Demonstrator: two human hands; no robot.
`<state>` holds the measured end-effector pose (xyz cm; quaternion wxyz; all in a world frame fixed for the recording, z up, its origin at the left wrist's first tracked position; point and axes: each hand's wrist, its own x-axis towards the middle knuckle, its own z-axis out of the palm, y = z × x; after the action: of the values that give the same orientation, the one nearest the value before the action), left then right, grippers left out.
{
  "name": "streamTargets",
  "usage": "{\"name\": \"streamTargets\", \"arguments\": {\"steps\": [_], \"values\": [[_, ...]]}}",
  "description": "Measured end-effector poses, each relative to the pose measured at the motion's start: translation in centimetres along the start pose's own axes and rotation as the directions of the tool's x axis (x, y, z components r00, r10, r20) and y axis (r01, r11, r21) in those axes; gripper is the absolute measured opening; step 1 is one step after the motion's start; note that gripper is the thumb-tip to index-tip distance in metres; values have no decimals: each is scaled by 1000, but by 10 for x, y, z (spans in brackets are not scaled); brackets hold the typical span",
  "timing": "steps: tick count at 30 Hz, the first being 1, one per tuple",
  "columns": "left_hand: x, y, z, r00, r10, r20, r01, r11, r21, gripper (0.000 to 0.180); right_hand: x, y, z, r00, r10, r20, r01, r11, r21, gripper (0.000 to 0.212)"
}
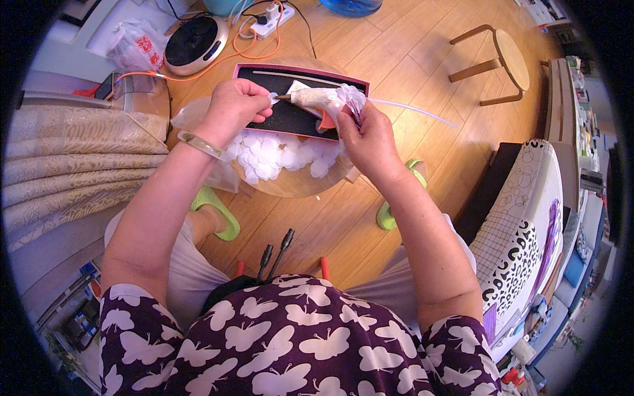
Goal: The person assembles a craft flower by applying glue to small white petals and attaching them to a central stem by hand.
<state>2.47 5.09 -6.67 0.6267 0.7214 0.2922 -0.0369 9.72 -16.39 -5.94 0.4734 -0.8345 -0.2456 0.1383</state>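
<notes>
A white petal (274,99) is pinched between the thumb and fingers of my left hand (239,105), right at the dark nozzle of a white hot glue gun (317,98). My right hand (367,135) is closed around the gun's handle, behind its orange trigger (325,123). A frilly white piece with purple streaks (354,98) sits at the same hand, over the gun's rear; whether the fingers hold it too is unclear. A long translucent glue stick (415,113) juts out to the right. Beneath lies a pink-rimmed box with a black inside (271,119), holding a thin pale rod (264,74).
Loose white petals (281,156) are heaped on a round wooden stool (310,187), beside a clear plastic bag (221,173). Beyond are a power strip (272,20), an orange cable (191,75) and a round black-topped appliance (195,45). A small wooden stool (512,63) stands far right.
</notes>
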Motion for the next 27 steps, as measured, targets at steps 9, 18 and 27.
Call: {"name": "streamTargets", "arguments": {"steps": [9, 18, 27], "values": [[4, -4, 0, 1000, -26, -6, 25, 983, -184, 10, -1, -4, -1, 1000, 9, 12, -9, 1000, -4, 18], [2, -2, 0, 999, -44, 3, 44, 977, -207, 12, -1, -1, 1, 999, 32, 11, -32, 999, -13, 18], [-3, 1, 0, 995, -87, 45, 92, 987, -132, 8, -1, -2, 1, 1000, 25, 2, -25, 1000, 11, 18]]}}
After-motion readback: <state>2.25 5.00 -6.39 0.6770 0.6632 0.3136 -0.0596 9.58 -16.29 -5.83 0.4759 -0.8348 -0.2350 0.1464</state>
